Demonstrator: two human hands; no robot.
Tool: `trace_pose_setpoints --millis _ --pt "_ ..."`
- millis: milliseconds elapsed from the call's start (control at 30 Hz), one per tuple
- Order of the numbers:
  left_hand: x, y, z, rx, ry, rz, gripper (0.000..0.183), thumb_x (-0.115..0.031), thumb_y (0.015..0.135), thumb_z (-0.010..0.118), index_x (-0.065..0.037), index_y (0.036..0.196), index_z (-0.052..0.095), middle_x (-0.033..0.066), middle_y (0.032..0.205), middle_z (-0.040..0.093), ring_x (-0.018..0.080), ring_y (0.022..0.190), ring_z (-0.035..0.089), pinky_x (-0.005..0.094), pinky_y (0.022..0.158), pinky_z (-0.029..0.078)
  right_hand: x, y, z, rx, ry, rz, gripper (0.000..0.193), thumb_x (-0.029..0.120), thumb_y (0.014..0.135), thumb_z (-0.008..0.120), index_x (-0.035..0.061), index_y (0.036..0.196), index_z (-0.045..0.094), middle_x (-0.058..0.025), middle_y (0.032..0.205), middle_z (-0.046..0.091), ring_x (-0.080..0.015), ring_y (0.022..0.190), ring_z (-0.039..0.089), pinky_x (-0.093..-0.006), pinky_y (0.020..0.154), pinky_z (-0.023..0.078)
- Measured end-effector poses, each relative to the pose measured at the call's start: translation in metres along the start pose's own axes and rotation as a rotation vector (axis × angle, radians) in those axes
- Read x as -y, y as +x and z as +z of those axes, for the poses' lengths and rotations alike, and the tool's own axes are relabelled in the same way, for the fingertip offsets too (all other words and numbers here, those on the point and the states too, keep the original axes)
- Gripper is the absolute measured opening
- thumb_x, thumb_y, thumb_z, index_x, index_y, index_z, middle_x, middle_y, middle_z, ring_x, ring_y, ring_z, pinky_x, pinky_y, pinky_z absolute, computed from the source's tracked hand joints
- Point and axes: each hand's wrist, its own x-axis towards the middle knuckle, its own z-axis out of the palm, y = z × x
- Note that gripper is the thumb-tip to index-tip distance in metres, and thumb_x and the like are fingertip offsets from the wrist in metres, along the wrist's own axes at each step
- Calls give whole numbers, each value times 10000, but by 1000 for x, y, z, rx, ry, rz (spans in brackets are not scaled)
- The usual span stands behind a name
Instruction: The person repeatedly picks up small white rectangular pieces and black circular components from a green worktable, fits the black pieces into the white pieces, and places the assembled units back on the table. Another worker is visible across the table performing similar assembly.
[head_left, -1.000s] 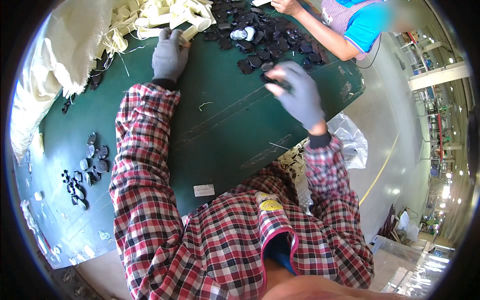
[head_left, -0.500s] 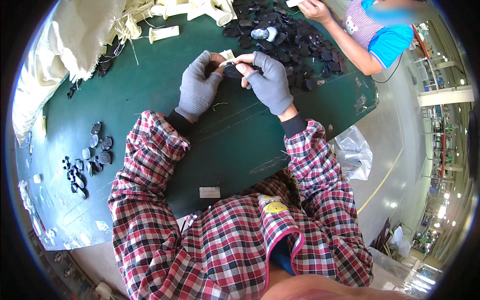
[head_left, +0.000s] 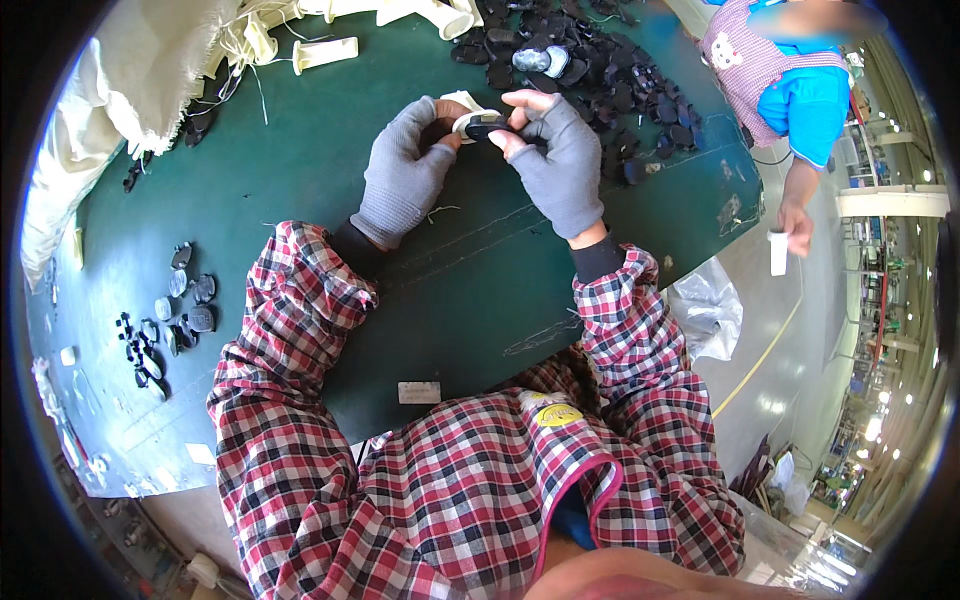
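In a grey fingerless glove, my left hand (head_left: 403, 180) pinches a cream plastic piece (head_left: 463, 104) with a flared rim. My right hand (head_left: 562, 160), gloved the same way, grips a small black oval cap (head_left: 486, 130) between thumb and fingers. The cap is up against the rim of the cream piece; whether it sits in it or only touches it I cannot tell. Both hands are over the dark green table (head_left: 450, 300), and my fingers cover part of both pieces.
Black caps lie heaped (head_left: 640, 100) beyond my right hand, several more dark pieces (head_left: 200, 318) at the left. Cream flared tubes (head_left: 325, 54) lie at the back beside a white sack (head_left: 130, 90). At the right, a co-worker's hand (head_left: 797, 222) holds a white piece (head_left: 778, 254).
My right hand has shifted slightly right, its index finger lifted, and the black cap has turned more edge-on. The co-worker has moved the white piece from above the table to beyond its right edge.
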Motion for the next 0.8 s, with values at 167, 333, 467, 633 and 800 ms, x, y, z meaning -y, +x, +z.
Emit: trace_pose_setpoints --millis 167,333,467,633,800 --pt "1 1 -2 20 53 5 216 28 958 607 -5 1168 645 34 1062 685 103 975 625 254 895 498 7 1 -4 -20 -73 -109 232 -78 817 761 41 989 661 -35 951 637 -91 788 631 -232 691 520" --pt "0 1 -2 13 93 3 217 30 956 605 -4 1167 646 39 1071 687 110 993 626 262 914 499 9 2 -11 -27 -195 -269 207 -40 766 782 69 887 655 -47 982 655 -176 864 664 -299 733 545" --pt "3 3 -1 6 73 21 218 33 956 604 2 1167 645 41 1075 688 110 999 626 263 931 498 15 2 -16 -112 -378 -425 218 -7 718 793 94 867 670 -50 989 651 -258 927 658 -361 783 544" --pt "5 4 -3 21 64 8 221 37 954 603 6 1169 643 41 1078 688 106 1001 627 259 937 496 20 -1 -17 -131 -433 -442 211 -11 709 798 96 850 684 -45 969 638 -244 913 646 -345 786 534" --pt "10 5 -1 28 29 18 222 40 956 599 10 1173 639 42 1080 687 101 1003 628 255 931 494 17 -1 -19 -142 -450 -440 221 -10 700 801 97 858 690 -50 972 633 -250 908 642 -349 789 533"
